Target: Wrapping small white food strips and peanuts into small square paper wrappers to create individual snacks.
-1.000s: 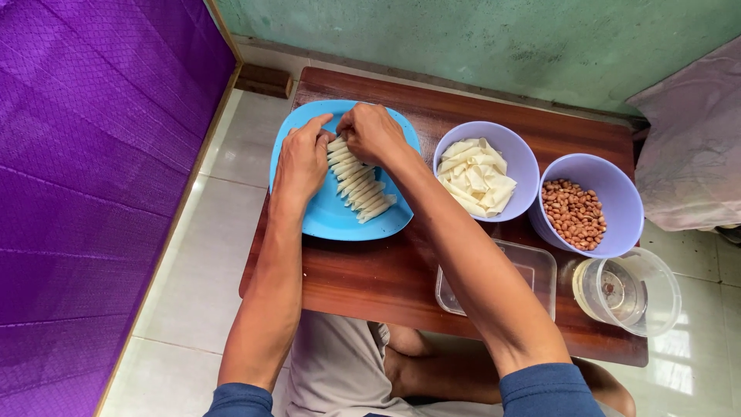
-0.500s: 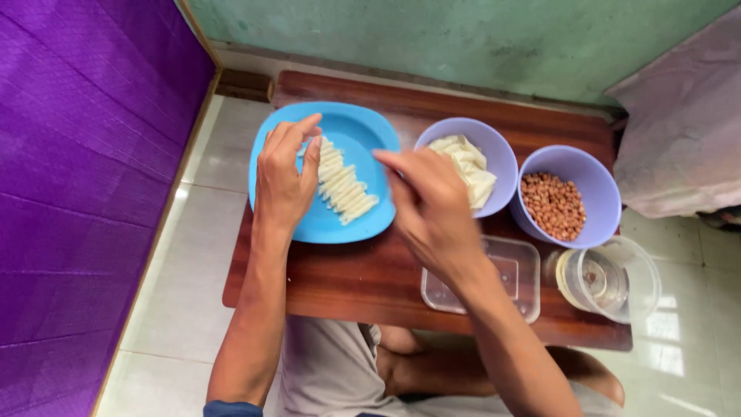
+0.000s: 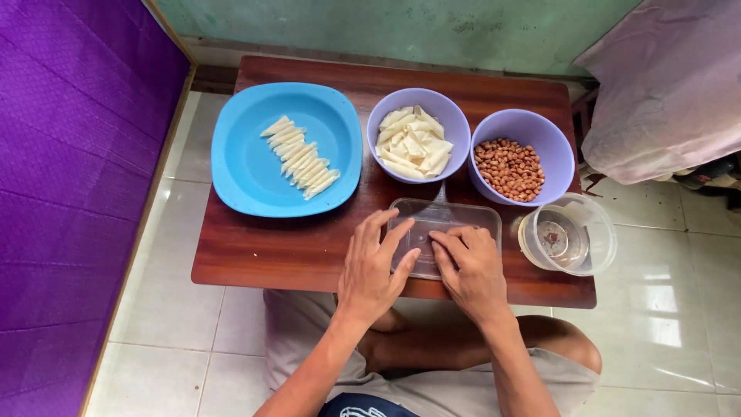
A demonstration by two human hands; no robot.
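Both hands on the clear tray

Left hand (image 3: 373, 270) and right hand (image 3: 471, 270) press flat, fingers spread, on the tray (image 3: 451, 220) at the table's (image 3: 255, 255) near edge; bare wood left, bowl (image 3: 568, 234) crowding right.

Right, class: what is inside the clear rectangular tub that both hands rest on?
The clear tub looks empty: the brown table shows through its far half. The left hand and right hand cover its near half, so anything lying there cannot be seen.
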